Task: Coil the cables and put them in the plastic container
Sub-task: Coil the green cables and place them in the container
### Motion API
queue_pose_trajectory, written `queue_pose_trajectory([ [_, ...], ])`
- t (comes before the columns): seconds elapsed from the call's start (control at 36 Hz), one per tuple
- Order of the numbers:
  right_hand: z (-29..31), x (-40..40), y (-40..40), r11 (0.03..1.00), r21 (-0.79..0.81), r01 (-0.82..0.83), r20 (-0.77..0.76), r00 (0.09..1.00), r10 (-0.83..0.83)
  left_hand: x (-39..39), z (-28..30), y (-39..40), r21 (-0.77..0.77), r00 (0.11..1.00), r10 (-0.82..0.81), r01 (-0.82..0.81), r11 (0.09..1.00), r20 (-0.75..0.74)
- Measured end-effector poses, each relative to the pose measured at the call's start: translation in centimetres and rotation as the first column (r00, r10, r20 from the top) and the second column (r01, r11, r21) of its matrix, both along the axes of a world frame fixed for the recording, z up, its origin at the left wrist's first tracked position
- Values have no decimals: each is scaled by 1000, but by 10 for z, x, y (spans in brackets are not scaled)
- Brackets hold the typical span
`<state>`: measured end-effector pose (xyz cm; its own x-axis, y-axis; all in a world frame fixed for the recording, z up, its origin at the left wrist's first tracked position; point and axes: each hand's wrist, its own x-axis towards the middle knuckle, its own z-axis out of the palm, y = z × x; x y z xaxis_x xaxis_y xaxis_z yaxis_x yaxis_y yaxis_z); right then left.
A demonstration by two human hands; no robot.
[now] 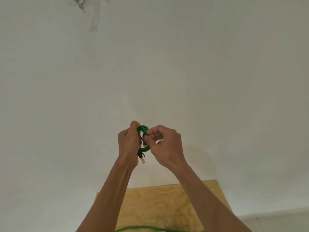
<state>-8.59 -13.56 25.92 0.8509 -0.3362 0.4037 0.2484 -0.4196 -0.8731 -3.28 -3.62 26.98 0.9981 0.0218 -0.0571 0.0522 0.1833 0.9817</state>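
Note:
A green cable (143,128) is wound into a small coil held up in front of the wall. My left hand (128,143) grips the coil's left side, fingers curled round it. My right hand (164,144) pinches the coil's right side between thumb and fingertips. One dark plug with a pale tip (142,158) hangs below the coil. More green cable (147,228) runs across the bottom of the view over the wooden table. The plastic container is out of view.
A light wooden table (160,203) lies below my forearms, its far edge against a plain white wall (167,72). The wall has a grey patched mark (92,14) high on the left.

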Motion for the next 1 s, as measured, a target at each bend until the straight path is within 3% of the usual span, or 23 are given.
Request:
queue_pose_trajectory([
  [0.17, -11, 3, 3, 987, 156, -27, -59, 998, 37, 1, -1, 0, -14, 998, -59, 60, 998, 12],
  [0.31, -16, 9, 1, 994, -51, 98, 23, 995, -97, 2, -2, 6, -32, 991, -132, 133, 991, 31],
  [0.36, -19, 11, -1, 997, -62, 50, -8, 999, -51, 4, -2, 9, -77, 986, -167, 168, 983, 10],
  [0.47, -17, 17, -13, 979, 3, -204, -191, 961, 201, 5, -3, 14, -156, 970, -244, 240, 958, -10],
  [0.56, -17, 20, -16, 981, 14, -194, -201, 960, 193, 5, -3, 13, -177, 961, -276, 272, 946, 4],
  [0.78, -18, 21, 0, 1000, 7, 6, -168, 986, -5, 10, -8, 3, 0, 963, -253, 254, 967, 87],
  [0.92, -22, 24, -13, 932, 287, -220, -221, 932, 288, 9, -11, 7, 3, 961, -251, 252, 968, 116],
  [1.0, -25, 24, -12, 973, 181, -141, -234, 955, 182, 7, -15, 4, -6, 957, -272, 274, 962, 102],
])
